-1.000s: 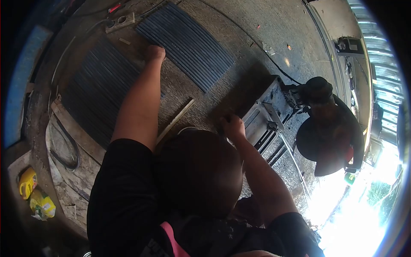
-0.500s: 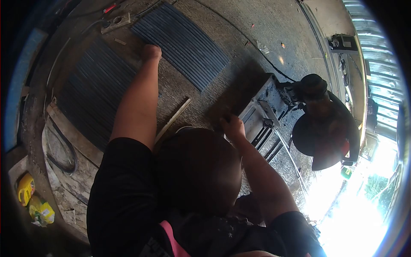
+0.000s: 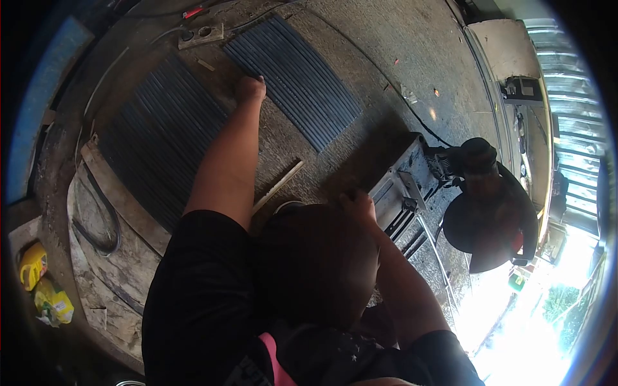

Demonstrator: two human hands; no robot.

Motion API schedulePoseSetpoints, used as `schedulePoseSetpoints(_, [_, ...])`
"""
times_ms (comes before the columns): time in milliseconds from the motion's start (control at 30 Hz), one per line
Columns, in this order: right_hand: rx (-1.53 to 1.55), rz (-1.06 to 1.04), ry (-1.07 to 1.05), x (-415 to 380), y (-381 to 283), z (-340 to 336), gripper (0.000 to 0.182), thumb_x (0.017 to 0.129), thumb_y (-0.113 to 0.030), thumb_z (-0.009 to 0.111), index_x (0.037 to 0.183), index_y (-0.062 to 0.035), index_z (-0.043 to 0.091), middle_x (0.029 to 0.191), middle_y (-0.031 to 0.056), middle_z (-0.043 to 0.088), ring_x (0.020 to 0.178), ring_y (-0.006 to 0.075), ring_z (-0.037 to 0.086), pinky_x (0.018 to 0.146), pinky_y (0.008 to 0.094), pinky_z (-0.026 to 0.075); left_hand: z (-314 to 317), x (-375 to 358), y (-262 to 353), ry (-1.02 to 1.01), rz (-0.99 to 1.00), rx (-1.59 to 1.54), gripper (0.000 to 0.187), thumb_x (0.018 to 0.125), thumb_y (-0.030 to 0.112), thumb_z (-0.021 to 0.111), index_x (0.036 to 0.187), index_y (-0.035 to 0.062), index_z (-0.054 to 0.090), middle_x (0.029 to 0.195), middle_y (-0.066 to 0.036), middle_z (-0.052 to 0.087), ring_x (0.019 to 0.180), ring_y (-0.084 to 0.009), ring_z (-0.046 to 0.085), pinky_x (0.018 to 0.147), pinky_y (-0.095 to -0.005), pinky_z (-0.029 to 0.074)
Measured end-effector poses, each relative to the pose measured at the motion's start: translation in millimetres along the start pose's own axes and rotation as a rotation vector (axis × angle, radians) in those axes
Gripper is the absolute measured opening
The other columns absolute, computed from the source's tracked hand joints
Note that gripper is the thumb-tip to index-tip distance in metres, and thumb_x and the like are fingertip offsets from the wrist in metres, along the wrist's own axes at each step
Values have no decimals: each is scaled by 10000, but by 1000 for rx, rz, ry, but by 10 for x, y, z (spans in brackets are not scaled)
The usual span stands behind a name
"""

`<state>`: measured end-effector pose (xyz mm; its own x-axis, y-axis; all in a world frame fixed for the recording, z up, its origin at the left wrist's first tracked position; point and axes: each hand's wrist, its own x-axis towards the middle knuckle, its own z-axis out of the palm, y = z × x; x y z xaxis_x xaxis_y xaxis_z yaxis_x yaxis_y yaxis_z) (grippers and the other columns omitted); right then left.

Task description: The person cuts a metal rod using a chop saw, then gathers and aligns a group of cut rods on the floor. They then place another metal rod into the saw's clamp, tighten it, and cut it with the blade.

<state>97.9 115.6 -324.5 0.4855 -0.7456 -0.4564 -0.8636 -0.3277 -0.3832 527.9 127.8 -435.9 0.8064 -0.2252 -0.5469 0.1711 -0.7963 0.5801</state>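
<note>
My left hand (image 3: 251, 89) is closed at the left edge of a flat row of dark metal rods (image 3: 293, 80) on the floor. Whatever its curled fingers hold is hidden. A second, larger row of dark rods (image 3: 161, 138) lies to the left, partly behind my left forearm. My right hand (image 3: 359, 207), fingers curled, is at the near end of the base of a cut-off saw (image 3: 402, 186); I cannot make out what it grips. The saw's large round disc and guard (image 3: 483, 219) stand to the right. A dark rounded shape (image 3: 306, 264) hides the floor between my arms.
A thin wooden strip (image 3: 278, 186) lies between my arms. A socket block (image 3: 201, 36) with a cable sits at the far left. Yellow containers (image 3: 33, 265) stand at the left edge, near a worn board (image 3: 106, 257). A black cable (image 3: 360, 55) crosses the floor.
The whole view has shifted, so the rods and saw appear further right and lower. Both hands stay at nearly the same places beside the rods and the saw base.
</note>
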Motion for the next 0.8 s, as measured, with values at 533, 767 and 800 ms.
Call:
schedulePoseSetpoints(533, [101,121,48,126,-448,-209,391,827,-349,645,1077,-49,672,1007,177,684,975,320,653,862,396,488,-11,-133,-89,177,51,-266,538,915,438,479,927,-64,672,924,-258,670,925,-343,667,807,-422,533])
schedulePoseSetpoints(767, [410,111,-145,642,-960,105,346,861,-350,636,962,-22,683,811,83,664,662,170,599,643,318,469,-157,-464,-130,43,80,-523,491,971,350,398,995,-88,620,912,-242,650,823,-327,674,653,-421,568])
schedulePoseSetpoints(800, [516,137,-268,683,-1048,151,347,879,-371,617,986,-45,669,797,67,634,630,154,556,602,306,444,-205,-567,-96,-21,126,-614,455,983,311,379,1064,-93,571,943,-228,631,800,-316,665,626,-405,569])
